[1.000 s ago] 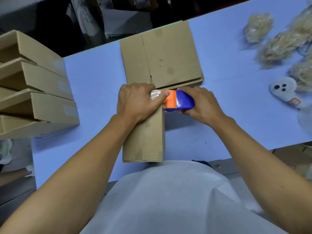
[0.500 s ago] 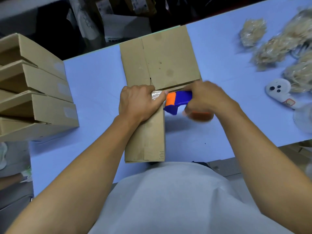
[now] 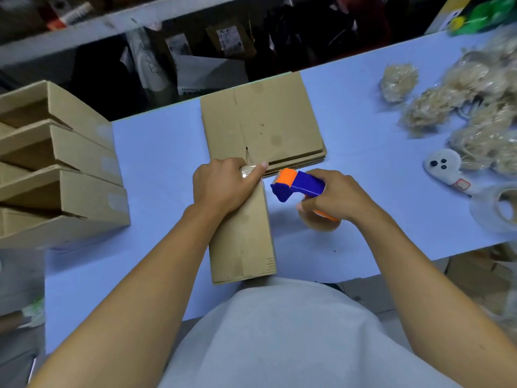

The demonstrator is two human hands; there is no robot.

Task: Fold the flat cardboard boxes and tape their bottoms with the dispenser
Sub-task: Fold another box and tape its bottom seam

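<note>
my left hand curls over the matte brown folded box, thumb on glossy tape; my right hand grips the blue-and-orange plastic dispenser just beside it.

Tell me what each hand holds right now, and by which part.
The right hand grips the tape dispenser by its blue handle. The left hand holds the folded box at its taped far end, thumb on the tape.
</note>
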